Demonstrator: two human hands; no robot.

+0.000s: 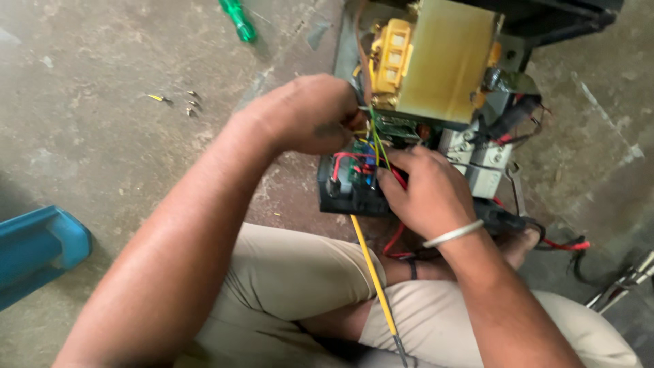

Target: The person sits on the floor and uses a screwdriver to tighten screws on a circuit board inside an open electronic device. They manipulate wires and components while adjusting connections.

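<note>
An opened electrical unit stands on the concrete floor, with a big brass-coloured transformer (446, 58) and a yellow terminal block (392, 58) on top. Below it sits a dark green circuit board (351, 178) with red, blue and green wires. My left hand (310, 112) reaches in under the terminal block, its fingers closed around thin wires there. My right hand (422, 191), a metal bangle on the wrist, presses on the board with its fingers pinching the wires. A long yellow-handled probe (375, 272) runs from the board down over my lap.
A green-handled screwdriver (238, 19) lies at the top left. Small screws (191, 102) are scattered on the floor. At the left edge a blue plastic object (37, 249) juts in. Pliers (623, 283) and red and black leads (562, 244) lie at the right.
</note>
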